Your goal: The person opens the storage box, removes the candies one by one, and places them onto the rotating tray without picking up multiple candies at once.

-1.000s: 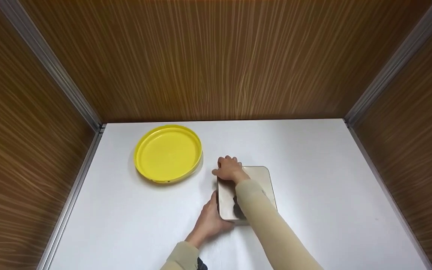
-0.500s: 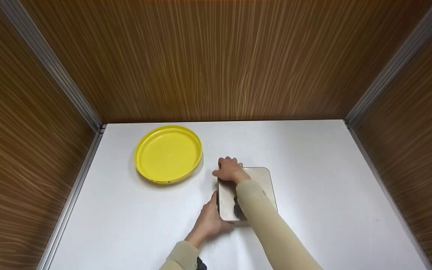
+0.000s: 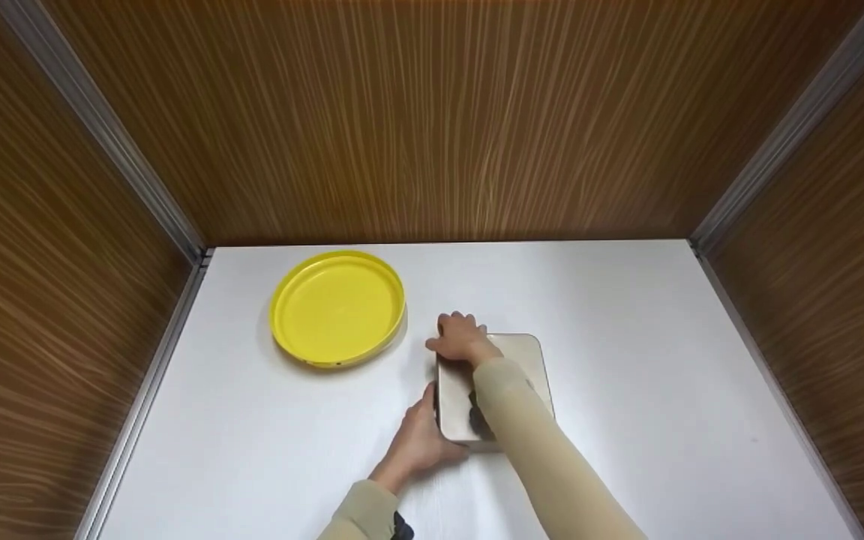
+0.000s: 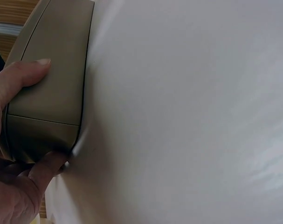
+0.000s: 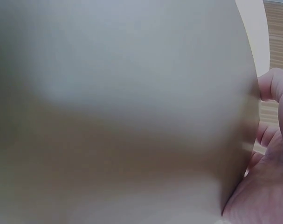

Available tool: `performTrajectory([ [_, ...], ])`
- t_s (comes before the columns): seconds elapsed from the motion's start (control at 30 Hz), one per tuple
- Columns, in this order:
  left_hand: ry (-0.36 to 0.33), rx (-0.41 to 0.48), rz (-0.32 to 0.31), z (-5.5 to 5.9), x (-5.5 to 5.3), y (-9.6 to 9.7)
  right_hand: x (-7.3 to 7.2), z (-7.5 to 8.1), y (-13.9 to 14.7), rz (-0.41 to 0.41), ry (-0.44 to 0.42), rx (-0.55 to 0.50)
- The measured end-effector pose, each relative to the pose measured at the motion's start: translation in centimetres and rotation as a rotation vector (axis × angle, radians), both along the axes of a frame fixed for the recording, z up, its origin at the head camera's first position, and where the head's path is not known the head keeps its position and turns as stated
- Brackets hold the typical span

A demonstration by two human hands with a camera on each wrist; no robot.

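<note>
Head view bright, soft shadow by yellow dish (image 3: 337, 307). Left wrist dimmer, surface (image 4: 188, 102) glare lower right. Right wrist: box (image 5: 155, 70) badly blurred.

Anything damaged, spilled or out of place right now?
The yellow dish has small dark specks along its near edge, odd on plain yellow; chips or dirt, I cannot tell. No spill shows; the beige box looks intact where visible.
</note>
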State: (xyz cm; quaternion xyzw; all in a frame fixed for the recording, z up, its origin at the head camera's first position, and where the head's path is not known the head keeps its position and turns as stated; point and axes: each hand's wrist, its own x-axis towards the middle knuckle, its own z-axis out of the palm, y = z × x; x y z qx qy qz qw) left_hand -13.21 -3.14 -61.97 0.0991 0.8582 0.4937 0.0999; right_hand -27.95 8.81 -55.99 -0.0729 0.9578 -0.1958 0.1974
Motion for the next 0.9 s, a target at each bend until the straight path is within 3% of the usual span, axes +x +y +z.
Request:
performTrajectory([
  [0.27,0.056,0.022,-0.04,0.11,-0.3,-0.47,-0.23,0.16,0.0,0.011,0.037,-0.033],
  [0.9,0.097,0.043,-0.061,-0.21,-0.32,-0.66,-0.45,0.46,0.32,0.008,0.001,-0.061],
])
